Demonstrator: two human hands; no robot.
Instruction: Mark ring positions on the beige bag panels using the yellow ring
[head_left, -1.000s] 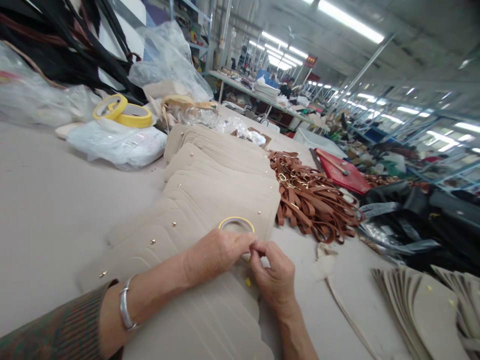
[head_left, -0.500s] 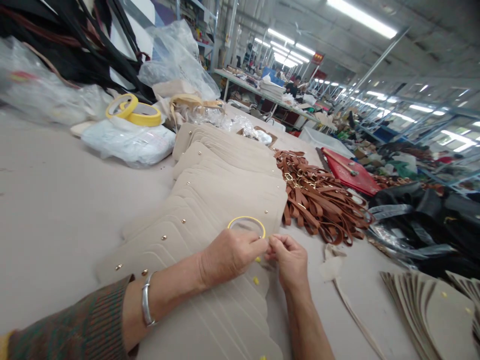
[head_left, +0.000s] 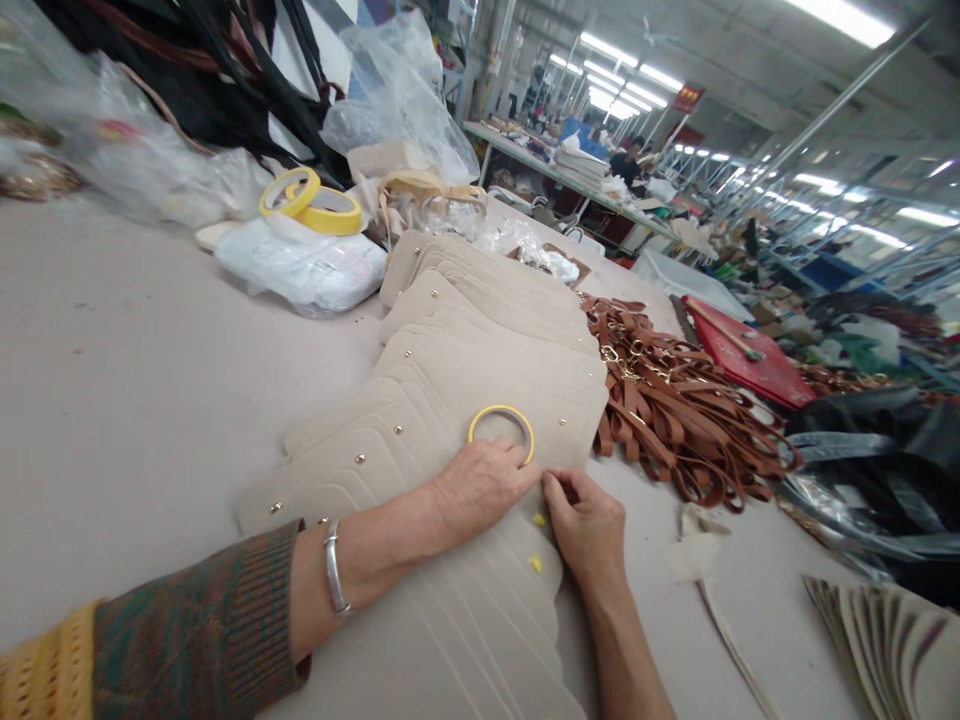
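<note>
A thin roll of yellow tape (head_left: pixel 501 409) stands out above my left hand (head_left: pixel 484 485), whose fingers are closed round its lower edge. Close on the right, my right hand (head_left: pixel 589 515) is pinched shut at the edge of the beige pieces; what it holds, if anything, is too small to make out. Both hands are over a long overlapping row of beige panels (head_left: pixel 480 350) with small metal studs. Small yellow tape bits (head_left: pixel 535 564) stick to the panels just below my hands.
Brown straps with metal clasps (head_left: pixel 667 400) lie right of the panels, near a red board (head_left: pixel 742 350) and black bags (head_left: pixel 885 460). Another beige stack (head_left: pixel 892 640) is at the lower right. Two yellow tape rolls (head_left: pixel 330 212) rest on a plastic-wrapped packet (head_left: pixel 300 268).
The view has shifted, so things on the table appear further right. My left hand has flattened somewhat, and its fingertips are slightly further from my right hand.
</note>
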